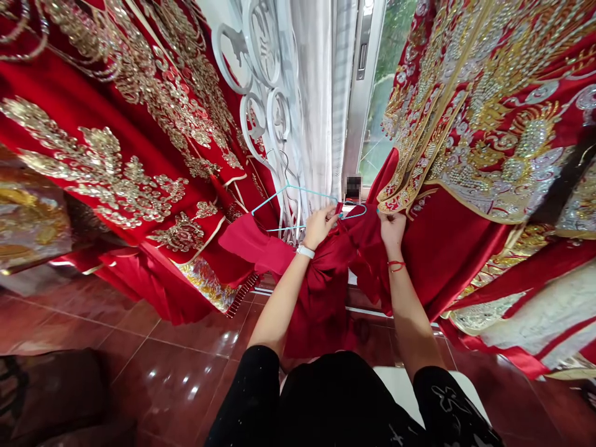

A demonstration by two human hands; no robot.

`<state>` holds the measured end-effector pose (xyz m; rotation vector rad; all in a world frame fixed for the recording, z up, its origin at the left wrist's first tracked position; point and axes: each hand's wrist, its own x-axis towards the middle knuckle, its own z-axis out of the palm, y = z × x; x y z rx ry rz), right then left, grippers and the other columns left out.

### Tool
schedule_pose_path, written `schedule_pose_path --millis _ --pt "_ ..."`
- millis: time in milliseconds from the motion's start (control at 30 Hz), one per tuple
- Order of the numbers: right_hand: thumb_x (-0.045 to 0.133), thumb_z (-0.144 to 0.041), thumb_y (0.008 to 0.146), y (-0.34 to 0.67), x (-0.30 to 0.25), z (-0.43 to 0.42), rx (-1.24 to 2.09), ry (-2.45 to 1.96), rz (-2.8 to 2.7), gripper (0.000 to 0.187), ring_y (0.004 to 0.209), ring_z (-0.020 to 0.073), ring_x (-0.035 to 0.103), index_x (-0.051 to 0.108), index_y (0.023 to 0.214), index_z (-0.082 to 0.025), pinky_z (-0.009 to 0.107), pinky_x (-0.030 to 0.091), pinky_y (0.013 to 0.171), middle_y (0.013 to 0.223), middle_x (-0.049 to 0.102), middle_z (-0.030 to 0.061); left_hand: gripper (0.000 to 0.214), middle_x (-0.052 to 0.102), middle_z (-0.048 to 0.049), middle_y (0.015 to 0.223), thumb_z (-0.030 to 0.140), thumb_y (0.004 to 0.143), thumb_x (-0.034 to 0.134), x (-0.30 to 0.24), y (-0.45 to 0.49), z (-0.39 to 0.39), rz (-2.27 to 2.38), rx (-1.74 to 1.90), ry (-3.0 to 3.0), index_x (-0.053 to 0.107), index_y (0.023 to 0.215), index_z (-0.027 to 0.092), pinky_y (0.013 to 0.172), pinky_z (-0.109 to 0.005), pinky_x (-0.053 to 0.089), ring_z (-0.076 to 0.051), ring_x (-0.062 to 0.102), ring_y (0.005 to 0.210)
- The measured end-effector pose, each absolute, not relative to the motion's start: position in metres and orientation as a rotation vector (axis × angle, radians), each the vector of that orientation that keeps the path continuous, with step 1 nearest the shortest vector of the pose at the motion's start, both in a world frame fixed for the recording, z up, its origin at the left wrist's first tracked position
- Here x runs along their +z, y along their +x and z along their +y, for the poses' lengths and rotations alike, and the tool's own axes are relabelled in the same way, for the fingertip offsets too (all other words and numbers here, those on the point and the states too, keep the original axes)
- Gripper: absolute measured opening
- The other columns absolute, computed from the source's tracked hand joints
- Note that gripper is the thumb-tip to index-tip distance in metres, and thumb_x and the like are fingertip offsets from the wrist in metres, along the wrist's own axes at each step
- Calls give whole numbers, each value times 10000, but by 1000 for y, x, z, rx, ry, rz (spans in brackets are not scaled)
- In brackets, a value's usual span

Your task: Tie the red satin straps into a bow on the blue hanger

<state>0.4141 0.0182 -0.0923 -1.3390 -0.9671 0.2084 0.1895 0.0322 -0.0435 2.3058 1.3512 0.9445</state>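
Note:
A plain red satin garment (pixel 326 279) hangs down in front of me, bunched between my two hands. My left hand (pixel 320 225) is closed, pinching the red fabric together with the arm of a light blue wire hanger (pixel 284 191). My right hand (pixel 392 227) is closed on the upper edge of the same red cloth, just right of the hanger's end. The hanger's hook rises toward a white scrolled metal rack (pixel 261 93). A white band sits on my left wrist and a red string on my right.
Heavy red robes with gold and silver embroidery hang on the left (pixel 116 136) and on the right (pixel 488 124). White curtains (pixel 316 93) and a window stand behind. The floor is glossy dark red tile (pixel 186 360). A dark bag lies at the lower left.

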Motion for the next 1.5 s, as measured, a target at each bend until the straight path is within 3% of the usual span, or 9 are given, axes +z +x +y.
schedule_pose_path --millis 233,400,733,867,933,1000,1167,1367,1500 --pt "660 -407 752 393 -62 22 78 -1342 -1131 267 785 272 666 656 642 -164 364 526 764 737 737 102 372 764 -99 1044 339 970 559 -39 195 30 1382 933 2308 655 1303 202 875 -315 491 -246 697 982" --pt "670 -357 726 397 -54 17 -8 -1368 -949 233 695 259 643 630 608 -160 371 534 685 655 713 103 372 765 -104 1034 350 985 532 -35 198 26 1431 890 2342 646 1316 227 873 -324 502 -250 707 976" --pt "619 -311 769 402 -57 3 -77 -1457 -1187 203 737 288 666 678 656 -153 408 548 742 721 727 149 384 749 -124 1148 324 992 522 -41 205 31 1489 926 2266 617 1349 218 902 -337 505 -268 709 1035" --pt "672 -396 798 384 -63 -6 -122 -1491 -1417 262 1085 359 648 755 899 -169 484 505 970 1069 739 184 377 749 -122 1152 334 991 522 -46 200 35 1521 914 2248 631 1332 216 899 -350 508 -277 706 1047" --pt "681 -435 814 379 -63 -5 -118 -1447 -1501 353 1281 358 541 747 1068 -199 517 415 1098 1273 678 160 375 750 -118 1147 338 988 527 -47 196 35 1539 914 2240 635 1327 219 900 -350 509 -274 703 1054" --pt "669 -452 836 380 -64 3 -17 -1367 -1572 411 1338 328 499 716 1178 -229 520 358 1150 1334 651 119 375 748 -121 1154 337 983 539 -47 193 35 1534 915 2235 639 1324 216 903 -355 510 -277 697 1072" --pt "678 -434 824 393 -65 31 333 -1156 -1599 341 1097 279 656 747 1075 -214 471 447 1069 1107 746 84 360 749 -106 1159 332 978 550 -47 189 35 1513 927 2211 652 1309 233 895 -349 514 -267 699 1064" --pt "666 -321 801 394 -51 46 341 -1121 -1479 158 963 262 672 769 819 -203 461 476 1015 921 752 67 352 756 -96 1138 330 970 564 -43 192 32 1498 908 2221 660 1297 241 889 -355 516 -278 694 1078" --pt "637 -287 820 376 -31 51 381 -1050 -1542 146 939 239 666 759 770 -225 438 485 1007 866 743 38 327 758 -87 1117 245 957 567 -39 194 32 1433 889 2255 674 1267 241 889 -347 519 -262 705 1037"
